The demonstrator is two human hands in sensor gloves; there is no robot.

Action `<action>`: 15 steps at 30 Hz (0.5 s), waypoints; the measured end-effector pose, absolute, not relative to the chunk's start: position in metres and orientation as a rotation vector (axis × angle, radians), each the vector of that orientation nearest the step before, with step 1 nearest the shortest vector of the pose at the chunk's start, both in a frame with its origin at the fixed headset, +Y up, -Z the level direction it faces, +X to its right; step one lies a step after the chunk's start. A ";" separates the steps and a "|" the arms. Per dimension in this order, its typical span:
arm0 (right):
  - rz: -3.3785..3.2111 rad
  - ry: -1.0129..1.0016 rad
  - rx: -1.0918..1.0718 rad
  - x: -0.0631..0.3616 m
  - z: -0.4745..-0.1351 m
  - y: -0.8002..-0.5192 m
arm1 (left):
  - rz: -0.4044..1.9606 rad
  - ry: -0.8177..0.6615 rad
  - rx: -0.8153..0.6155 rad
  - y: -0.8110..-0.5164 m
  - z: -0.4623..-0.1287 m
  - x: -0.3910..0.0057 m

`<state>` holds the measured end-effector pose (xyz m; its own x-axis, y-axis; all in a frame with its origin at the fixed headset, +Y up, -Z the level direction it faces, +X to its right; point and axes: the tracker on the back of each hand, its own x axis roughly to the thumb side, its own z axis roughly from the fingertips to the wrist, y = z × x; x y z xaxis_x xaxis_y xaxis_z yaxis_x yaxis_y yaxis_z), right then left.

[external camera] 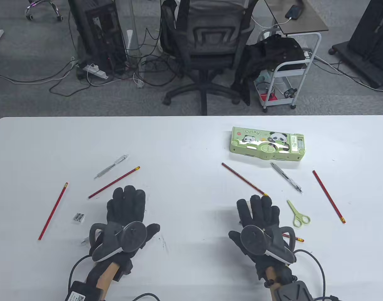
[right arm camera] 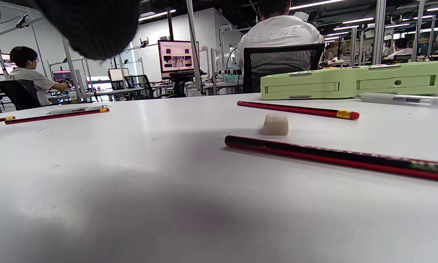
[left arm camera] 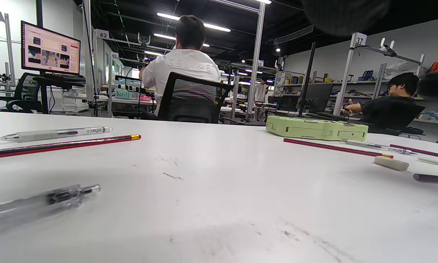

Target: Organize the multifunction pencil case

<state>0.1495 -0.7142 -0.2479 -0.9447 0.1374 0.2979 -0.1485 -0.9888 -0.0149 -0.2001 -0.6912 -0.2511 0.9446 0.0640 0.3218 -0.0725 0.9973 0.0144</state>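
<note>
Desk (external camera: 185, 147) carries everything. Case (external camera: 268, 144) lies closed toward the far right of the desk, long axis running left-right, straight ahead of the right hand (external camera: 262, 224) and well apart from it; the right hand is clearly nearer than the left hand (external camera: 125, 216). Both hands lie flat near the front edge, fingers extended, grasping nothing. Pencils, including one (external camera: 244, 179) ending just beyond the right fingertips, plus pens, scissors (external camera: 298, 214) and a sharpener (external camera: 79, 217), lie scattered. Likely first move: right hand reaches forward for the case. Right wrist view shows an eraser (right arm camera: 276, 124) and the case's side wall (right arm camera: 354, 84); in the table view the hand hides that eraser.
</note>
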 end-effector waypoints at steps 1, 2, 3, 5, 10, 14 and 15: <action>2.967 -0.047 0.452 0.149 -0.248 -0.715 | 0.069 -0.327 0.026 -0.691 -0.251 -0.200; 2.971 -0.039 0.453 0.148 -0.248 -0.715 | 0.067 -0.327 0.026 -0.691 -0.251 -0.200; 2.972 -0.036 0.452 0.148 -0.248 -0.715 | 0.066 -0.328 0.026 -0.691 -0.251 -0.200; 2.970 -0.035 0.449 0.149 -0.248 -0.715 | 0.069 -0.329 0.030 -0.690 -0.251 -0.201; 2.967 -0.026 0.437 0.150 -0.248 -0.716 | 0.074 -0.333 0.031 -0.690 -0.251 -0.201; 2.967 -0.004 0.438 0.150 -0.248 -0.717 | 0.079 -0.330 0.035 -0.690 -0.251 -0.202; 2.974 0.007 0.437 0.150 -0.249 -0.718 | 0.077 -0.330 0.038 -0.689 -0.251 -0.202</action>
